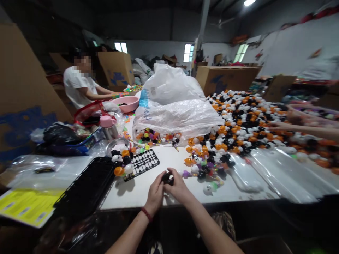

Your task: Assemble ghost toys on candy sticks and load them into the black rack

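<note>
Over the front of the white tabletop, my left hand (155, 192) and my right hand (177, 187) meet around a small black plastic toy piece (167, 178). Fingers of both hands are closed on it, hiding much of its shape. Left of them lies a black grid tray (144, 163), with several orange, white and black toy heads (122, 160) on its left end. Right of my hands is a loose cluster of such pieces, with a purple piece (185, 174) nearest and a pale ghost-like piece (208, 188) closer to the front edge.
A big heap of orange, black and white toy heads (246, 116) covers the right side. A white plastic sack (174, 91) stands behind. Black trays (87, 187) are stacked left, near a pink-lidded flask (109, 127). Clear bags (286, 173) lie right. A co-worker (79, 84) sits at left; another person's arm (304, 130) reaches from the right.
</note>
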